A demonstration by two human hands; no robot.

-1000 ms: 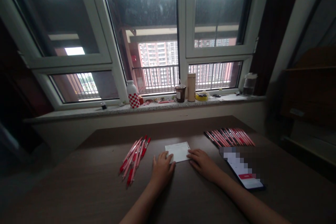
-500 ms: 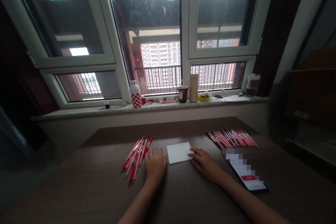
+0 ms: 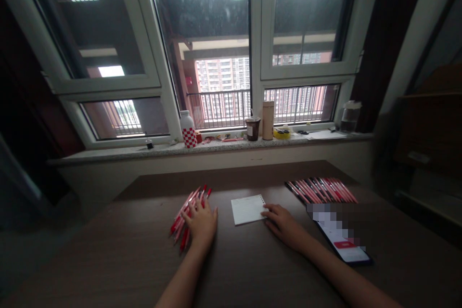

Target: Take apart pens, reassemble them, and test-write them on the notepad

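Note:
My left hand (image 3: 201, 223) lies with spread fingers over a loose pile of red and pink pens (image 3: 181, 216) on the left of the table. Part of the pile is hidden beneath the fingers and palm. A small white sheet of notepaper (image 3: 247, 210), with punched holes along one edge, lies flat between my hands. My right hand (image 3: 283, 224) rests at the paper's right edge, its fingertips touching it and its fingers stretched out. Nothing is gripped in either hand.
Several pink, red and black pens (image 3: 321, 190) lie in a slanted row at the table's right. A phone (image 3: 339, 236) lies below them. The windowsill behind holds a checkered bottle (image 3: 188, 130), a drink cup (image 3: 252, 129), a tan flask (image 3: 267, 121) and yellow tape (image 3: 281, 134).
My left hand has moved left from beside the pen pile onto it. My right hand and the paper have kept their places, apart from a slight shift of the whole view.

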